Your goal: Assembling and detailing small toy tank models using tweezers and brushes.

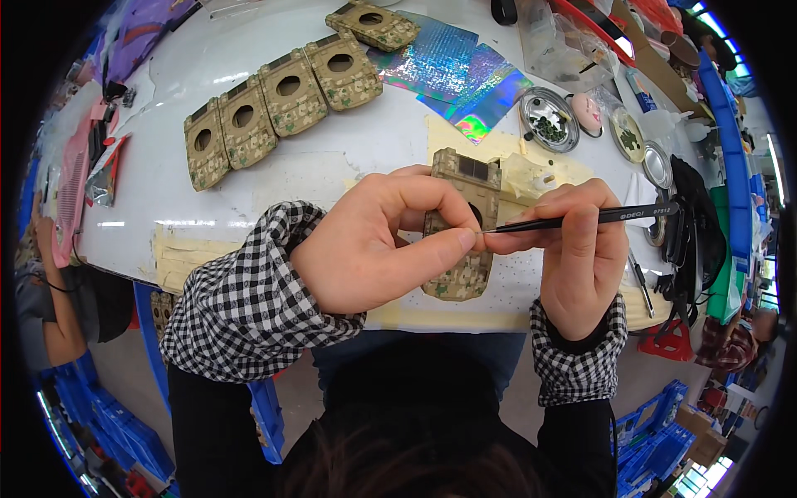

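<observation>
Black tweezers [639, 213] are gripped in my right hand [581, 241], the tips pointing left. They meet the pinched thumb and forefinger of my left hand [390, 241]. Whatever lies between those fingertips is too small and hidden to name. Directly beneath both hands lies a camouflage-patterned model tank hull [461, 278], standing lengthwise on the table; my left fingers cover part of its round opening.
Several matching camouflage hulls [286, 100] lie in a slanted row at the far left. Shiny holographic sheets [452, 66] are behind. At right sit a round metal dish [550, 120] of small dark green parts, a pink egg-shaped object [586, 114] and a black bag [691, 207].
</observation>
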Demonstrator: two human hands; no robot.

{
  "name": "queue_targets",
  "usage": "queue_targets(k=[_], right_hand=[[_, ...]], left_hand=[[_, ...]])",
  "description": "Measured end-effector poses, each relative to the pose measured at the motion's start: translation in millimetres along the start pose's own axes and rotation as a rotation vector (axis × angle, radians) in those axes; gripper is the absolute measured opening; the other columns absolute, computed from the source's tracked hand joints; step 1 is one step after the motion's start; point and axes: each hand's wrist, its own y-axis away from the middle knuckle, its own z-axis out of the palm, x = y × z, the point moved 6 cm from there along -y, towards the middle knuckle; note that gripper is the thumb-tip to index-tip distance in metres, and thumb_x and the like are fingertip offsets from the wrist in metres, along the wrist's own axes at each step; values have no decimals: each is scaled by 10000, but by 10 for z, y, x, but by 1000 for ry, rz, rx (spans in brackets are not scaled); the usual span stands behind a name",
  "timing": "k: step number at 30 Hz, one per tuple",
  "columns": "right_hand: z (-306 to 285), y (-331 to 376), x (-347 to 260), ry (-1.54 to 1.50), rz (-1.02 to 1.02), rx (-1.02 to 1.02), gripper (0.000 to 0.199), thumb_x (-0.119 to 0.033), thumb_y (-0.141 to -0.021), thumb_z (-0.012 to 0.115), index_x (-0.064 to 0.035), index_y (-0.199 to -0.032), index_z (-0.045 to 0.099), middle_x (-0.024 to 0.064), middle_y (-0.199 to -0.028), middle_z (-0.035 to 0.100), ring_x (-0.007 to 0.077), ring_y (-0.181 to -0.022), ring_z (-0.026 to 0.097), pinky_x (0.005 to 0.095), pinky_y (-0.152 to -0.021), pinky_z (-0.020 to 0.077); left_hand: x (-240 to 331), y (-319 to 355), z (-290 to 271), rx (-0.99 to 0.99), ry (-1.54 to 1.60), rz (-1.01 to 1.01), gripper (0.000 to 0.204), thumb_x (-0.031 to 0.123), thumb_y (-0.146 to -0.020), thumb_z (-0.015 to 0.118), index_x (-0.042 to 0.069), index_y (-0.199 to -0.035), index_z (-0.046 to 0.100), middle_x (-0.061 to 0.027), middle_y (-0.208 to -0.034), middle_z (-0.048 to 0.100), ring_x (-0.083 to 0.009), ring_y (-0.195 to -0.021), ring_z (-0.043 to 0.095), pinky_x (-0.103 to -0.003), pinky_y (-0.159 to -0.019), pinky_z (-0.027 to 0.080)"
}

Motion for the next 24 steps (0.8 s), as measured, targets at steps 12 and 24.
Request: queue_targets(k=[12,24], right_hand=[[-18,-4,-10,-51,-84,-44,248,-193,-1004,389,43,-984,461,157,-880,606,263,-781,691,297,-705,580],[-11,3,5,-58,-60,-63,251,-203,-1005,388,37,-986,459,171,-882,625,267,-795,692,309,-715,582]], left_hand=[[17,4,-3,25,-32,40,125,97,-894,578,-13,-941,612,-39,-951,568,-73,-807,546,-226,-684,425],[22,11,-2,12,-16,16,118,90,-893,579,-18,-936,603,-35,-981,539,-91,-860,552,-241,-729,436]])
